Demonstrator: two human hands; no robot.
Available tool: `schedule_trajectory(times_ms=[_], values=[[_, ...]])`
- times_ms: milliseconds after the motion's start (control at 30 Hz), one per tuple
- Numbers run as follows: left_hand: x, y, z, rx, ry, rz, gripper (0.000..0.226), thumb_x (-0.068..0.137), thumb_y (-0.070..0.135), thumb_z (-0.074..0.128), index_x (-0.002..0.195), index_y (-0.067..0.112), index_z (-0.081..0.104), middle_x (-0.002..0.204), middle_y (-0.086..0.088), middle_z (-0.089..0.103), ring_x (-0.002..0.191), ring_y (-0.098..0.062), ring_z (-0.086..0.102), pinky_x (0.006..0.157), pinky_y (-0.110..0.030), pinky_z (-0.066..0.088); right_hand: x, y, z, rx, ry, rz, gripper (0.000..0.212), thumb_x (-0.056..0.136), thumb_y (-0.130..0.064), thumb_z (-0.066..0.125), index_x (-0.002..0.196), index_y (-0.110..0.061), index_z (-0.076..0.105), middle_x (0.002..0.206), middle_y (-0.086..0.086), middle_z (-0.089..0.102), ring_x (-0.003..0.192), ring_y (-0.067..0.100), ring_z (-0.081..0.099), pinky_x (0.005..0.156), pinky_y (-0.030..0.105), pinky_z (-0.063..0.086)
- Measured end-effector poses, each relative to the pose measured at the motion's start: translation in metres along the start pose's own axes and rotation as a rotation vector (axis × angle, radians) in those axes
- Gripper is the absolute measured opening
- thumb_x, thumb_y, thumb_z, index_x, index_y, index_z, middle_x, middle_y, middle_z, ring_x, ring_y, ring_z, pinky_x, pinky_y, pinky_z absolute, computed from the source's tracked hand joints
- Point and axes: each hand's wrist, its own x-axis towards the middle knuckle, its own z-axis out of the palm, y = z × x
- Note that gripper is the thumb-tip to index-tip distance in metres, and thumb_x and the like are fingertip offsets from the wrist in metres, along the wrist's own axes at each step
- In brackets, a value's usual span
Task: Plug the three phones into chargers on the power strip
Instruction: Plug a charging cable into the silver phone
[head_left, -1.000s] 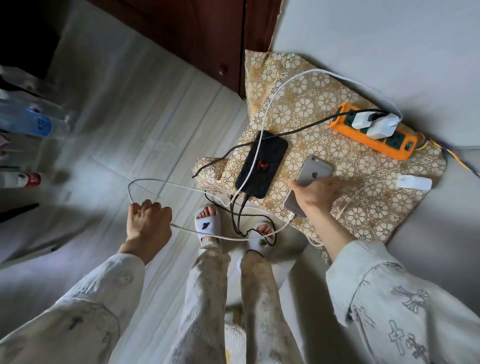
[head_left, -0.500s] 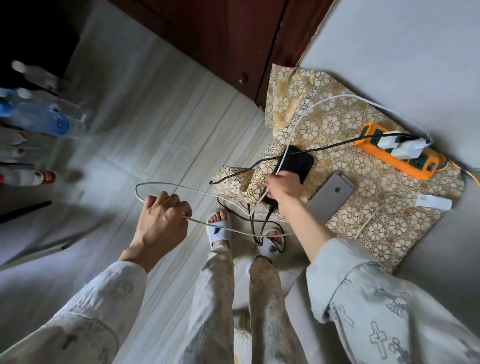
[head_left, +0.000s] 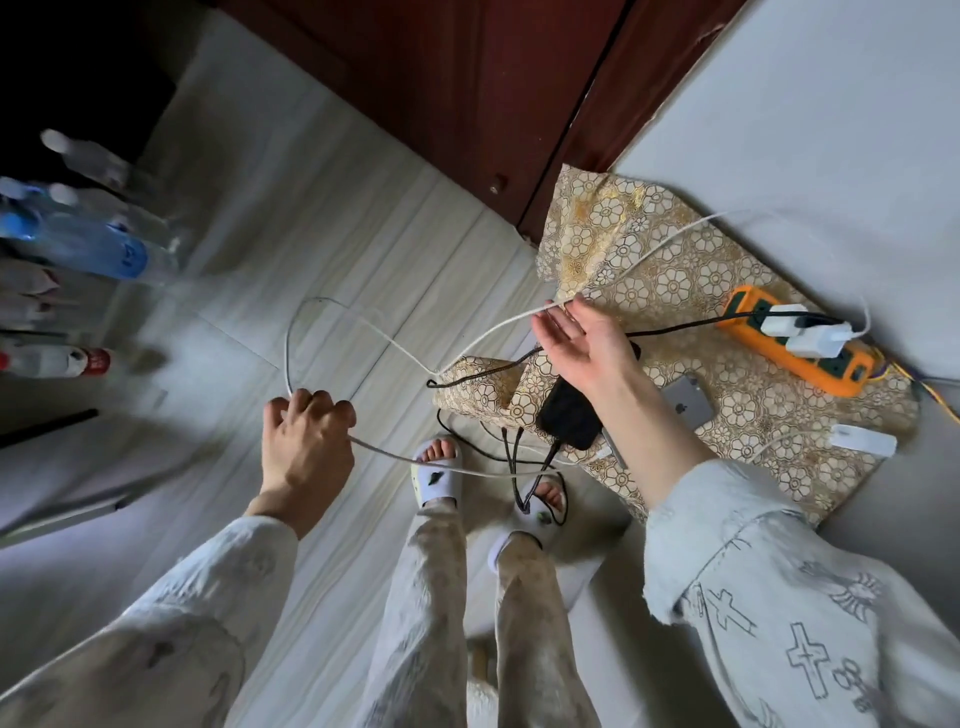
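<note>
Nearest, the left hand (head_left: 306, 447) curls tight around a white cable (head_left: 395, 343) that loops away over the floor. Beyond it, the black phone (head_left: 571, 415) lies on the patterned cloth (head_left: 675, 270), long axis slanting from near-left to far-right, plug end toward the feet. Above it the right hand (head_left: 587, 338) is spread, palm up, with the white cable across its fingertips. Silver phone (head_left: 685, 400) just right. Farthest, the orange power strip (head_left: 779, 358) carries white chargers (head_left: 810, 338).

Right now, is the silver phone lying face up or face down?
Face down. The silver phone shows its grey back with the logo, lying flat on the patterned cloth.
</note>
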Motion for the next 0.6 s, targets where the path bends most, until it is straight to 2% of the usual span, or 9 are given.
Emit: schedule_trajectory(times_ms=[133,233,300,400,467,533,600], values=[[0.014,0.0,0.011,-0.03,-0.112,0.055,0.042,0.079,0.002,0.048,0.118,0.016,0.059,0.123,-0.009,0.056,0.122,-0.028,0.042,0.101,-0.039,0.027,0.008,0.005,-0.019,-0.108,-0.002,0.024,0.017,0.094,-0.015,0.047,0.106,-0.003,0.05,0.103,0.014,0.054,0.105,0.026,0.053,0.095,0.044,0.044],[0.017,0.004,0.017,-0.093,-0.2,0.069,0.047,0.084,0.004,0.045,0.128,0.019,0.05,0.132,-0.007,0.049,0.128,-0.025,0.036,0.103,-0.038,0.03,0.007,0.007,-0.035,-0.192,0.002,0.05,0.038,0.096,-0.018,0.043,0.131,-0.005,0.042,0.131,0.015,0.049,0.129,0.028,0.04,0.103,0.045,0.036],[0.015,0.013,0.02,-0.139,-0.205,0.087,0.046,0.086,0.006,0.045,0.13,0.018,0.048,0.134,-0.007,0.047,0.129,-0.025,0.036,0.102,-0.039,0.033,0.001,0.007,-0.046,-0.245,-0.006,0.063,0.044,0.097,-0.019,0.04,0.139,-0.007,0.035,0.141,0.013,0.043,0.134,0.028,0.036,0.105,0.044,0.034],[0.008,0.033,0.022,-0.2,-0.269,0.141,0.048,0.089,0.011,0.043,0.136,0.021,0.04,0.143,-0.004,0.04,0.134,-0.022,0.032,0.105,-0.039,0.032,-0.013,0.007,-0.062,-0.412,0.02,0.071,0.04,0.097,-0.02,0.041,0.135,-0.006,0.039,0.141,0.012,0.044,0.132,0.026,0.039,0.106,0.042,0.033],[0.003,0.053,0.025,-0.211,-0.339,0.226,0.053,0.091,0.015,0.042,0.142,0.023,0.029,0.151,-0.001,0.029,0.139,-0.018,0.025,0.11,-0.038,0.029,-0.024,0.01,-0.074,-0.664,0.098,-0.005,0.035,0.096,-0.016,0.043,0.129,-0.005,0.046,0.136,0.014,0.049,0.126,0.025,0.046,0.103,0.039,0.037],[0.0,0.077,0.029,-0.235,-0.369,0.275,0.057,0.092,0.015,0.042,0.144,0.025,0.022,0.155,0.0,0.02,0.141,-0.018,0.02,0.112,-0.038,0.027,-0.035,0.013,-0.093,-1.175,0.181,-0.18,0.033,0.096,-0.018,0.044,0.126,-0.006,0.05,0.133,0.013,0.053,0.118,0.023,0.053,0.097,0.034,0.042],[-0.001,0.103,0.033,-0.297,-0.342,0.288,0.061,0.091,0.011,0.041,0.145,0.025,0.016,0.156,-0.003,0.013,0.142,-0.023,0.019,0.111,-0.041,0.029,-0.042,0.013,-0.121,-1.694,0.111,-0.411,0.039,0.095,-0.02,0.045,0.132,-0.009,0.045,0.137,0.012,0.049,0.123,0.025,0.048,0.103,0.033,0.036]])
